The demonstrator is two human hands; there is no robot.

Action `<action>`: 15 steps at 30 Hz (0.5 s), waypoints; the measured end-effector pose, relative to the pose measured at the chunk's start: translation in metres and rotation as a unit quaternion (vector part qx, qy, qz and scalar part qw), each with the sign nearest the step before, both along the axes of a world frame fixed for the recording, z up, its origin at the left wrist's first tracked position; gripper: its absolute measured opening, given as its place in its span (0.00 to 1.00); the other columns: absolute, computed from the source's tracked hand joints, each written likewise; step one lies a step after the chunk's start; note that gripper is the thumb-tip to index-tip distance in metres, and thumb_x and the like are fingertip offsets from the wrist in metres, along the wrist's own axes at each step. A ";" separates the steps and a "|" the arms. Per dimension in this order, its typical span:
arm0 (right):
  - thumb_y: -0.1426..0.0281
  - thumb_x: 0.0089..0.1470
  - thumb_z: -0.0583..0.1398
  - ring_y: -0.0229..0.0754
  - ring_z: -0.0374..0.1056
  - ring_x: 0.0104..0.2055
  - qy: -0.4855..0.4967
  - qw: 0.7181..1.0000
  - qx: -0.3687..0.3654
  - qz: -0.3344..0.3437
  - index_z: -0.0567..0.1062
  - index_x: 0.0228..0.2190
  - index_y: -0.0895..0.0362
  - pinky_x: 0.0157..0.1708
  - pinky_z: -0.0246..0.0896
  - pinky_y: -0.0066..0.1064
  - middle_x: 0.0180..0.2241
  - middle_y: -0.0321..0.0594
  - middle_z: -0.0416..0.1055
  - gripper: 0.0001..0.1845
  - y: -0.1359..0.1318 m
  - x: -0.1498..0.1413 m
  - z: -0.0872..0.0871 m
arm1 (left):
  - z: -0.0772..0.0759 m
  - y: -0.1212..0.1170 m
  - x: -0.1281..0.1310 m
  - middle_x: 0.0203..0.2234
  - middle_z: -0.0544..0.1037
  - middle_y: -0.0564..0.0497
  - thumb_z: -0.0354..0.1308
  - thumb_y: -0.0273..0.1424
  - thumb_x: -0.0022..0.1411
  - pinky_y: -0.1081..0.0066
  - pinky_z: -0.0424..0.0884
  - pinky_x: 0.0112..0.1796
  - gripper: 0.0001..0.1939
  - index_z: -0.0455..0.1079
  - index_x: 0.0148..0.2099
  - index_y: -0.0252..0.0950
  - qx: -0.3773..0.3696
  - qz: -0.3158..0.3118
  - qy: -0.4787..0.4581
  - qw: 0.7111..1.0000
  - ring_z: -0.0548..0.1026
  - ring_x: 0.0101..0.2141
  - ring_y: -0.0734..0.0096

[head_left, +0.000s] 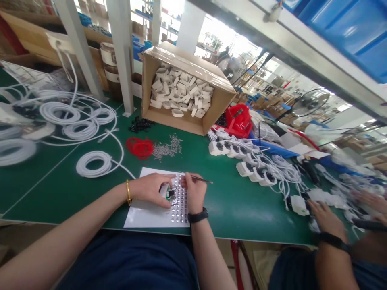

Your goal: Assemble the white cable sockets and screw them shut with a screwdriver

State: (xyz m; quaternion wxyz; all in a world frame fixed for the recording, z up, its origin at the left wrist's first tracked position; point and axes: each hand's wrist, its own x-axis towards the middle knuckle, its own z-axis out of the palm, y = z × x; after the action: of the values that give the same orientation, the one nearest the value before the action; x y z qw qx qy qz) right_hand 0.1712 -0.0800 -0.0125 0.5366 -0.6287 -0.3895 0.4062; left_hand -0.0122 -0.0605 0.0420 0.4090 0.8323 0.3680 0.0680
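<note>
Shirt (127,262): dark blue, at the bottom edge, between the two forearms.
Left hand (151,190): curled, thumb and fingers on either side of a small part (171,193).
Part: white, green and black, held over the sheet (142,213), beside its rows of shiny dots (179,211).
Right hand (195,191): pinching a thin dark tool (202,179) near the top of the dots; which end works, and whether it touches anything, I cannot tell.
Cable (121,166): white, running from a coil (93,164) to behind the left wrist; whether it joins the part is hidden.
Step at the sheet: seemingly fine handwork, the left hand steadying the part, the right hand managing the tool around the dots.
Next move: probably calls for a firm left grip and a light, exact touch of the tool, without shifting the sheet.
Table (223,217): green; beyond the sheet lie red bands (139,148) just beside a pile of thin metal bits (167,149).
Box (189,62): cardboard, on its side, holding white shells (181,92).
Neighbour's hand (328,217): at right, by a white block (299,204).
</note>
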 end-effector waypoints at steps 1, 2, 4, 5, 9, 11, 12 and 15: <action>0.58 0.46 0.62 0.40 0.69 0.22 -0.010 1.000 0.000 -0.004 0.72 0.27 0.61 0.24 0.66 0.30 0.22 0.42 0.74 0.17 0.000 -0.001 0.001 | 0.001 0.000 0.000 0.59 0.62 0.46 0.64 0.45 0.42 0.73 0.65 0.36 0.24 0.71 0.39 0.37 -0.002 0.001 0.003 1.000 0.74 0.39 0.63; 0.58 0.46 0.62 0.40 0.69 0.22 -0.018 1.000 0.001 -0.006 0.73 0.26 0.61 0.24 0.66 0.30 0.22 0.42 0.74 0.16 0.000 -0.002 0.001 | 0.001 0.000 0.000 0.59 0.62 0.47 0.64 0.45 0.42 0.73 0.65 0.35 0.23 0.71 0.39 0.37 -0.004 0.003 0.005 1.000 0.74 0.37 0.65; 0.59 0.46 0.61 0.40 0.69 0.22 -0.029 1.000 0.002 -0.010 0.73 0.26 0.61 0.24 0.66 0.30 0.22 0.42 0.74 0.16 0.000 -0.003 0.002 | 0.001 0.001 0.000 0.59 0.62 0.47 0.63 0.46 0.43 0.74 0.64 0.33 0.23 0.70 0.39 0.37 -0.006 0.006 0.006 1.000 0.74 0.35 0.67; 0.59 0.46 0.61 0.40 0.69 0.22 -0.031 0.999 0.003 -0.012 0.73 0.26 0.61 0.24 0.66 0.30 0.22 0.42 0.74 0.16 0.001 -0.004 0.002 | 0.001 0.001 -0.001 0.59 0.63 0.47 0.63 0.46 0.43 0.74 0.64 0.33 0.23 0.70 0.39 0.37 -0.008 0.007 0.005 1.000 0.73 0.34 0.67; 0.60 0.45 0.62 0.39 0.68 0.21 -0.031 0.999 0.009 -0.004 0.72 0.25 0.60 0.23 0.65 0.29 0.21 0.41 0.74 0.15 0.001 -0.004 0.004 | 0.001 0.003 -0.001 0.59 0.62 0.47 0.62 0.46 0.44 0.74 0.64 0.33 0.23 0.70 0.40 0.37 -0.020 0.003 0.002 1.000 0.73 0.35 0.67; 0.61 0.45 0.62 0.39 0.68 0.20 -0.028 1.000 0.011 0.004 0.72 0.24 0.60 0.22 0.65 0.29 0.20 0.40 0.73 0.14 0.001 -0.003 0.006 | 0.000 0.003 -0.001 0.60 0.61 0.46 0.62 0.46 0.44 0.74 0.64 0.33 0.23 0.71 0.40 0.36 -0.026 -0.001 0.003 1.000 0.73 0.36 0.66; 0.61 0.44 0.62 0.39 0.68 0.20 -0.027 1.000 0.010 0.008 0.71 0.24 0.60 0.22 0.65 0.29 0.19 0.40 0.73 0.14 0.001 -0.003 0.007 | 0.000 0.004 -0.001 0.60 0.61 0.46 0.62 0.46 0.45 0.74 0.64 0.33 0.23 0.71 0.39 0.36 -0.027 -0.002 0.003 1.000 0.73 0.36 0.66; 0.61 0.44 0.62 0.38 0.68 0.20 -0.024 1.000 0.008 0.013 0.71 0.24 0.60 0.23 0.66 0.29 0.20 0.39 0.73 0.13 0.001 -0.002 0.006 | -0.001 0.004 0.000 0.59 0.61 0.47 0.61 0.46 0.46 0.75 0.64 0.34 0.22 0.71 0.40 0.36 -0.027 0.001 0.003 1.000 0.73 0.37 0.65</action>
State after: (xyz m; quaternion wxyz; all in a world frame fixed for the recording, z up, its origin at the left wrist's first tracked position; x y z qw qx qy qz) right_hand 0.1695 -0.0786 -0.0061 0.5265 -0.6289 -0.4136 0.3952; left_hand -0.0127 -0.0566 0.0406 0.4304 0.8206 0.3718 0.0564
